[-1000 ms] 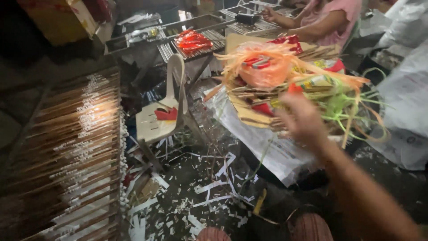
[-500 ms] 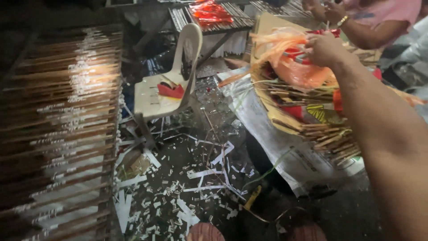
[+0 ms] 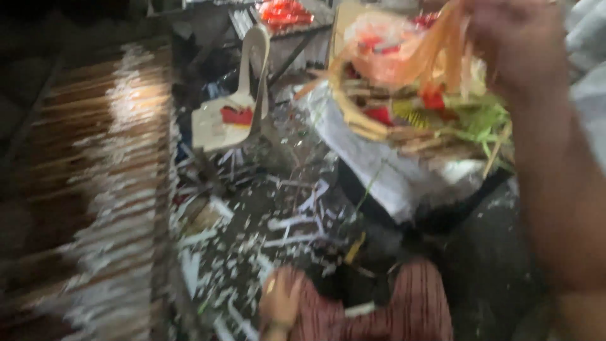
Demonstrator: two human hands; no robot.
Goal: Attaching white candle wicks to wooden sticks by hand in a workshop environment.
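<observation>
While my right arm is stretching up and away from me along the right side of the view, my right hand [image 3: 517,53] is reaching over the top of a heaped bundle of sticks and strips [image 3: 416,95]. Everything there is blurred, so I cannot tell whether my fingers are gripping the orange strips or only lying against them. That bundle, with its red, orange and green pieces, is sitting on a white-wrapped stack [image 3: 379,170], just under and to the left of my hand. My left hand [image 3: 281,306] is resting low beside my striped knee [image 3: 404,309], fingers loosely curled and holding nothing I can make out. White paper scraps [image 3: 284,227] are littering the dark floor between us. Beyond them a pale plastic chair [image 3: 233,107] is standing with something red on its seat.
</observation>
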